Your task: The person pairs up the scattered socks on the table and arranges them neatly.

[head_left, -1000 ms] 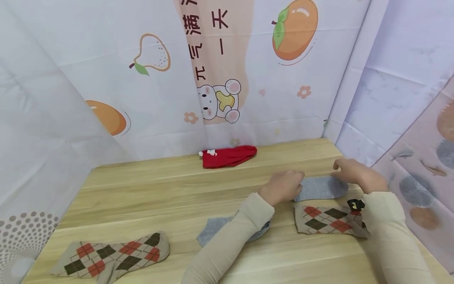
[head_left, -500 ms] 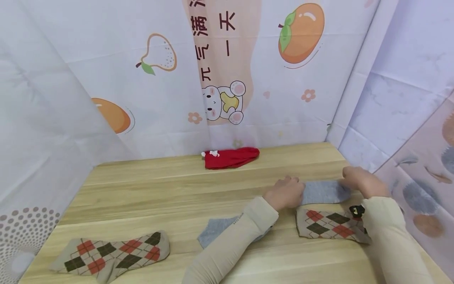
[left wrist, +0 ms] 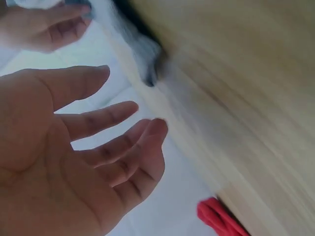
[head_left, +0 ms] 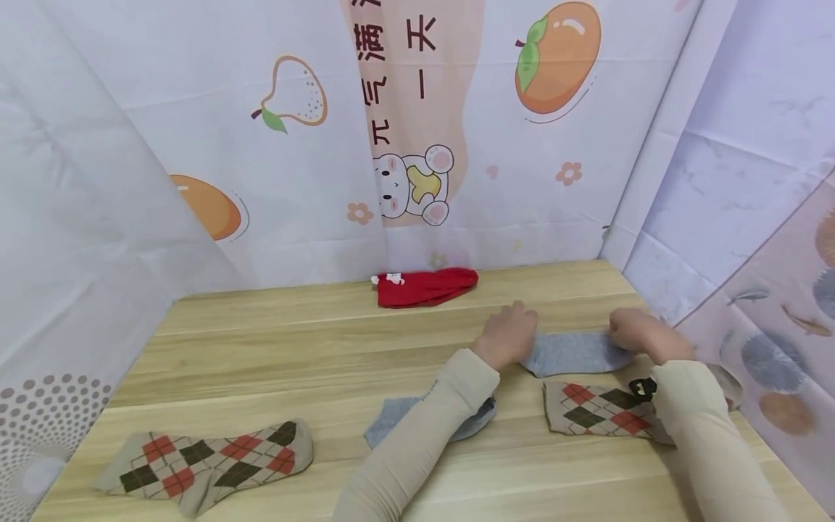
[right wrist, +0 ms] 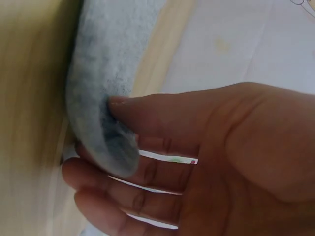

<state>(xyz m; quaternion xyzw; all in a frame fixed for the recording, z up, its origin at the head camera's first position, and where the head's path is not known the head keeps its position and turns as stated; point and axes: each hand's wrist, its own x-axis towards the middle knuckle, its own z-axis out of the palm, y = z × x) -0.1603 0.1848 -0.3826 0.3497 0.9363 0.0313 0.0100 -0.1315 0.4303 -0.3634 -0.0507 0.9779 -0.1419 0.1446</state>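
Far left, nearer the person than the left hand (head_left: 506, 335) and well apart from it: a diamond-patterned sock (head_left: 205, 464), lying flat on the table (head_left: 280, 384). Next, closer to the person than that same hand, a loose grey sock (head_left: 394, 415), partly hidden under the left sleeve (head_left: 407, 449). Beyond the left hand and to its left, near the back edge, a red sock (head_left: 424, 288). Left hand itself: fingers parted and loosely bent, thumb well away from them, nothing gripped; its wrist view shows a gap between fingertips and cloth. Between the two hands lies the held grey sock (head_left: 574, 354), left end just beside the left hand; whether its middle rests on the wood, cannot tell. Judgement: light, soft, limp knit, nothing to break, little slip under bare fingers; apt to sag or ruck if lifted by one end. Best hold: a pinch at each end through all layers, fingertips beneath, thumbs on top. Nearer the person than the right hand (head_left: 646, 335), a second diamond sock (head_left: 587, 417) runs under the right sleeve (head_left: 701, 428). Right hand: nearly closed, thumb on one face and fingers behind, pinching the sock's rounded end, which curls over toward the palm.
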